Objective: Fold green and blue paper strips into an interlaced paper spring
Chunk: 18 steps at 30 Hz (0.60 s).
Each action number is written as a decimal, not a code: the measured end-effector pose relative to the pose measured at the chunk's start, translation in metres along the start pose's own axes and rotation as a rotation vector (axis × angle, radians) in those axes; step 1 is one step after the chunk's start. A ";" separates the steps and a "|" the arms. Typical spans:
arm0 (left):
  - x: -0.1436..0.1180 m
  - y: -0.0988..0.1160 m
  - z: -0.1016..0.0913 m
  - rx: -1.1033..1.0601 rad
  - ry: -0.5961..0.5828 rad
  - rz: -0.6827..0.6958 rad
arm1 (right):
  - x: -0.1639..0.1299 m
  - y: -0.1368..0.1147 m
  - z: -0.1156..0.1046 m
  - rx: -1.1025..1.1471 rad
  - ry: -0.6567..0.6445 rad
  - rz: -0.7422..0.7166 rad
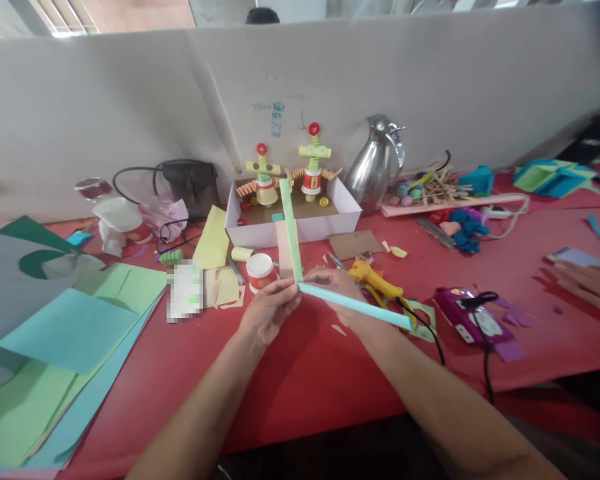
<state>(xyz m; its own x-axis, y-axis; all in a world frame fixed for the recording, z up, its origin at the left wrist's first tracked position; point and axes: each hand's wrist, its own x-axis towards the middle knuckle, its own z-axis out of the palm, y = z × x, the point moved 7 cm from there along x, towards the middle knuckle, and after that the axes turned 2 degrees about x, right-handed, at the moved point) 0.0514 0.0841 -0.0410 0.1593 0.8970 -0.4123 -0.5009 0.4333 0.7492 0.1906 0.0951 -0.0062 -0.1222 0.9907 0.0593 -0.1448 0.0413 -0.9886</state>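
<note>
Two paper strips meet at a corner between my hands: a light green strip (291, 230) points away from me and a light blue strip (355, 305) slants to the right. My left hand (271, 308) pinches the corner where they join. Behind the blue strip, my right hand (336, 288) has its fingers curled close to the same corner, partly hidden by the strip. Just beyond my left hand stands a small white and red paper cup (261, 272). A yellow glue gun (377, 279) lies right of my right hand.
An open white box (295, 230) holds two paper-cup figures. Behind it stands a steel jug (377, 163). Coloured paper sheets (75, 333) cover the left side. A purple corded box (473, 317) lies at the right, near another person's hand (590, 287).
</note>
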 end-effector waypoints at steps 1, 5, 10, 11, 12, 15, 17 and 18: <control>0.000 0.000 0.000 0.005 -0.004 -0.004 | 0.001 -0.001 -0.001 -0.031 -0.024 -0.018; 0.002 0.001 -0.001 0.021 -0.022 0.013 | 0.001 -0.005 -0.004 -0.164 -0.061 -0.118; 0.004 0.002 -0.004 0.029 0.015 0.069 | 0.002 -0.010 -0.002 -0.237 -0.060 -0.177; 0.004 0.003 -0.005 0.021 0.023 0.091 | 0.001 -0.011 0.000 -0.247 -0.060 -0.186; 0.004 0.004 -0.005 0.010 0.025 0.117 | 0.000 -0.013 0.002 -0.253 -0.068 -0.195; 0.003 0.010 -0.003 -0.015 0.021 0.212 | -0.006 -0.015 0.011 -0.205 -0.092 -0.195; 0.001 0.012 -0.002 -0.018 0.021 0.273 | -0.009 -0.012 0.016 -0.108 -0.077 -0.151; 0.000 0.013 -0.002 -0.020 0.017 0.299 | -0.010 -0.009 0.017 -0.046 -0.061 -0.122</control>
<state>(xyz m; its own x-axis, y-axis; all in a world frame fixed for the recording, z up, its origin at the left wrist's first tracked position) 0.0436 0.0894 -0.0323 -0.0119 0.9829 -0.1839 -0.5398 0.1485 0.8286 0.1765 0.0823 0.0048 -0.1660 0.9683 0.1866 -0.1172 0.1685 -0.9787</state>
